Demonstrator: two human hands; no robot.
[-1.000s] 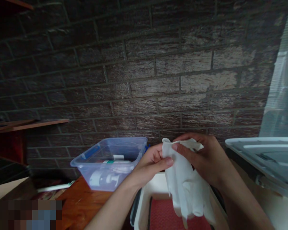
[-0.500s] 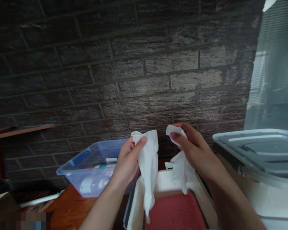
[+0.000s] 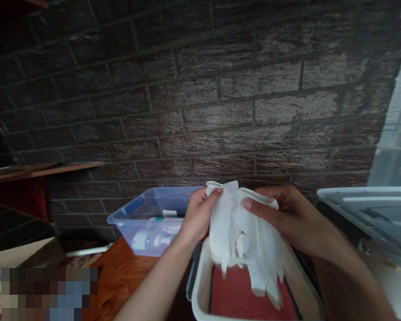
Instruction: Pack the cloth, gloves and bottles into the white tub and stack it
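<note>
Two white disposable gloves hang side by side, fingers down, in the middle of the head view. My left hand [image 3: 200, 211] pinches the left glove [image 3: 220, 223] near its cuff, thumb in front. My right hand [image 3: 284, 216] is closed on the cuff of the right glove [image 3: 259, 236], its thumb across the front. The gloves touch or overlap between my hands; where one ends is hard to see. Beneath them stands a white bin [image 3: 200, 296] with a red textured piece [image 3: 240, 294] inside, and the glove fingers dangle over its opening.
Left of the bin, a clear bluish plastic tub [image 3: 127, 218] holds bottles on a wooden surface [image 3: 133, 276]. A grey-lidded container [image 3: 370, 214] stands to the right. Behind runs a dark brick wall [image 3: 194, 107]. A cardboard box [image 3: 26, 254] and a wooden shelf [image 3: 67, 168] are at left.
My hands have come together, bringing the two gloves side by side. The right glove, bunched before, now hangs spread out. The view has shifted left.
</note>
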